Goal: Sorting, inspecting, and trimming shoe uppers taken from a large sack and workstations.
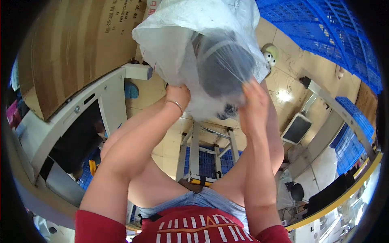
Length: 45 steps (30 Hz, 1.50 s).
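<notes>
Plastic bag (178,44), big and see-through white, hangs in front of the person, above their knees. Something dark and round (225,67) sits inside it, and I cannot tell what it is.

Both hands are on the bag. The left hand (178,95) is closed on the bottom edge of the bag, with a thin bracelet (175,103) on the wrist just below it. The right hand (252,99) is on the other side of the bag, and its fingers press flat into the plastic right by the dark thing. It seems to pinch the plastic too, but I cannot see that for sure.

I think the person is busy lifting the bag and feeling for the dark thing through the plastic. A good next move would need a firm hold with both hands, so the floppy bag does not slip or tip.

No table is under the bag. Below it is a shiny tan tile floor (170,146). A white metal frame (194,146) stands on the floor just below the bag, with a blue crate (206,162) under it. Left of the bag leans a big brown cardboard sheet (77,44). Right of the bag are more blue crates (324,28). A small dark screen (296,128) sits lower down on the right.
</notes>
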Available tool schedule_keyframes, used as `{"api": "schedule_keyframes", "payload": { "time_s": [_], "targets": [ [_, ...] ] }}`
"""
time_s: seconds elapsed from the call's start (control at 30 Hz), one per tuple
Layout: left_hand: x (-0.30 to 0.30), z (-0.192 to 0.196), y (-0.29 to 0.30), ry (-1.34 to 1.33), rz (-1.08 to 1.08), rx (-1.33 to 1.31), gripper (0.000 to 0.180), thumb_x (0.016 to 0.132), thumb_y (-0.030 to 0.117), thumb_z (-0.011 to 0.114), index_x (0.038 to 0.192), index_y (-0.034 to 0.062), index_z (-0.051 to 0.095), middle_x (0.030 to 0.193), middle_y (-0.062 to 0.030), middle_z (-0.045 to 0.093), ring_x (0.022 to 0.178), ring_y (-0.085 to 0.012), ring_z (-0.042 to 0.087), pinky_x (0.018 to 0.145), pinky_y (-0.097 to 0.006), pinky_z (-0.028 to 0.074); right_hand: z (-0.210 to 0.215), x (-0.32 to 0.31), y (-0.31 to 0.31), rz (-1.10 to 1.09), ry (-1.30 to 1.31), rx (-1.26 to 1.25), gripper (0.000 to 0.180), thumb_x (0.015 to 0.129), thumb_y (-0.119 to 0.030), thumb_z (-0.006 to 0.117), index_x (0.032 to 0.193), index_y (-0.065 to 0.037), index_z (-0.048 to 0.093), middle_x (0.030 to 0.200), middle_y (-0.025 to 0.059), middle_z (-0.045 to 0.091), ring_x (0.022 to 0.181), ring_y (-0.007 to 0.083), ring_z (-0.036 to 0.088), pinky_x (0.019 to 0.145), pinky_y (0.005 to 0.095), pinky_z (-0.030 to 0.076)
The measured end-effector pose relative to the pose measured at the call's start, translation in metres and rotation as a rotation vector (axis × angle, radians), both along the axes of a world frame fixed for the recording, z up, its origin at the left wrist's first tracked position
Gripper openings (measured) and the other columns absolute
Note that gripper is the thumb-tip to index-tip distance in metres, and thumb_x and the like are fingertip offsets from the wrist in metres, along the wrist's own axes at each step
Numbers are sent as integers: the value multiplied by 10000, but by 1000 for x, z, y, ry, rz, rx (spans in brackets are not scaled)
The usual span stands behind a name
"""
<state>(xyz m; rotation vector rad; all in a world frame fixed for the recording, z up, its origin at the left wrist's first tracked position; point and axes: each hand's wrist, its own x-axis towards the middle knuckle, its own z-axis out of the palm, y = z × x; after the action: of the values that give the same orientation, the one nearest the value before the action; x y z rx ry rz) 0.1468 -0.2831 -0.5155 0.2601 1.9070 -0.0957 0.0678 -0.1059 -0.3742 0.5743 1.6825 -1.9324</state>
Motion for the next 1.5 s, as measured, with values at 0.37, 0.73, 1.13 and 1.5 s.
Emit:
{"api": "schedule_keyframes", "payload": {
  "time_s": [0.37,0.73,1.13,1.5],
  "targets": [
    [23,-55,-30,372,181,-16,585,852,332,611,1382,160,433,1095,-152,613,1077,-259,583,848,-408,472,-196,45,67,491,-244,760,362,890,-228,601,1185,-20,606,1155,203,624,1092,304,597,902,354,471],
    [5,-48,31,-31,1617,175,897,735,501,764,1314,-101,435,1288,-219,549,1182,-335,543,982,-371,438,-140,126,-35,915,1,689,178,900,-51,435,1026,27,534,874,257,624,826,408,656,663,501,535],
    [27,-72,-106,1,1509,167,480,850,275,719,1213,-4,576,1080,-102,664,916,-172,620,806,-325,490,-121,144,-142,742,250,336,255,871,-54,469,1112,13,518,1034,183,526,1013,324,561,839,409,511],
    [21,-79,-120,-184,1567,19,440,867,292,706,1194,29,576,1036,-62,650,847,-151,588,756,-304,484,-125,130,-155,695,53,222,378,839,-4,484,1213,37,515,1044,169,495,979,331,540,825,411,494]
  ]
}}
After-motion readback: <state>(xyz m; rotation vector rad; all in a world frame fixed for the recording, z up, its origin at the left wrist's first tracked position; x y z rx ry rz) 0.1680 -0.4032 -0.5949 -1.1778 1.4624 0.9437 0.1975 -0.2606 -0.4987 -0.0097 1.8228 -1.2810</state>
